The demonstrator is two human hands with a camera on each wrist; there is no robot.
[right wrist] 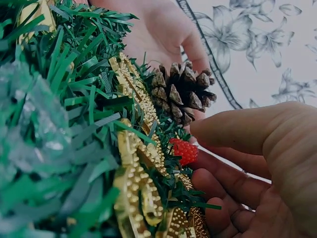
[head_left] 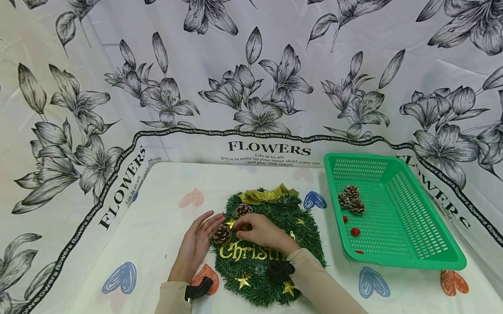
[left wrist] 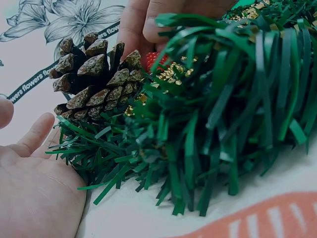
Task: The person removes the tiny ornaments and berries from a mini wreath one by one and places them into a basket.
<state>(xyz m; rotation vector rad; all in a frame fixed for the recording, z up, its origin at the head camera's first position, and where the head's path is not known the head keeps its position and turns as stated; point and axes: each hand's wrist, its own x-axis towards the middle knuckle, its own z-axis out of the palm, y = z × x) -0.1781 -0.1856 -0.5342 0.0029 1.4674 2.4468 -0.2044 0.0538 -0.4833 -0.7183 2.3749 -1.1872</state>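
Observation:
A green tinsel wreath [head_left: 310, 241] lies on the table with gold "Christmas" lettering [head_left: 243, 252], gold stars [head_left: 242, 282] and a gold ribbon [head_left: 270, 194] at its far edge. My right hand [head_left: 261, 231] is over its left part, thumb and fingers curled at a red berry [right wrist: 183, 151] set low in the tinsel. The berry also shows beneath the fingertips in the left wrist view. Beside it on the left edge sits a pine cone [head_left: 222, 234]; another pine cone [head_left: 243, 210] lies farther back. My left hand [head_left: 198, 239] rests by the near cone, fingers extended.
A green plastic basket [head_left: 444, 223] stands to the right, holding several pine cones [head_left: 351, 200] and red pieces [head_left: 355, 232]. White cloth with printed hearts [head_left: 119, 278] covers the table. A flower-printed curtain [head_left: 257, 100] rises behind and at both sides.

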